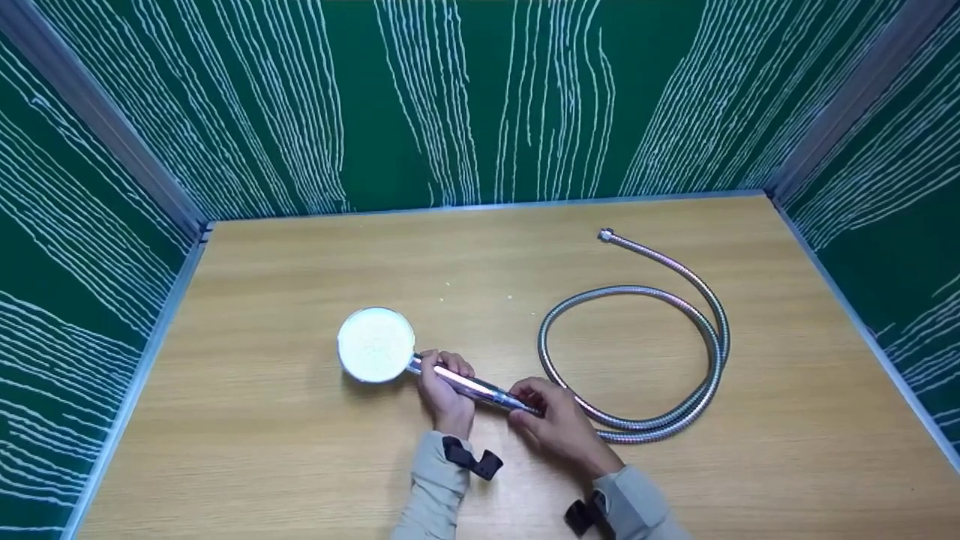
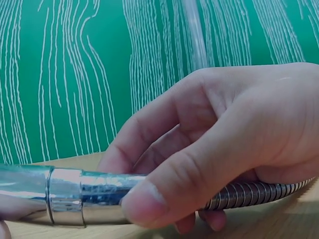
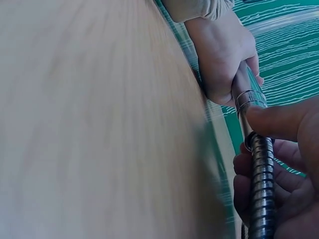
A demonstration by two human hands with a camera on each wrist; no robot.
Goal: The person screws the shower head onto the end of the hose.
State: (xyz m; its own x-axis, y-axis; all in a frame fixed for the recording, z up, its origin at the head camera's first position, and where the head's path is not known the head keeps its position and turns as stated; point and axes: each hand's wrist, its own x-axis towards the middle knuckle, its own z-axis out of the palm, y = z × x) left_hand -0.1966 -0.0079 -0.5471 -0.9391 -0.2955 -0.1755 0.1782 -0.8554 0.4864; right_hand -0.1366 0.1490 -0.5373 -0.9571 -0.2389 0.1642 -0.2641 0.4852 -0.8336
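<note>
A chrome shower head (image 1: 376, 345) with a round white face points up at the left of the pair of hands. My left hand (image 1: 448, 397) grips its handle (image 1: 465, 385) just below the head. At the handle's lower end, my right hand (image 1: 559, 424) pinches the metal connector (image 2: 104, 196) between thumb and fingers. From that connector the ribbed metal shower hose (image 3: 262, 184) runs back under the right palm. In the left wrist view, the connector sits flush against the handle end, and the right thumb (image 2: 149, 201) presses on its side.
The hose (image 1: 632, 291) lies in a loose loop on the wooden table (image 1: 262, 450) to the right, its free end nut (image 1: 606, 235) toward the back. Small white crumbs (image 1: 510, 297) dot the middle. Green panels (image 1: 487, 105) with white lines wall the back and sides.
</note>
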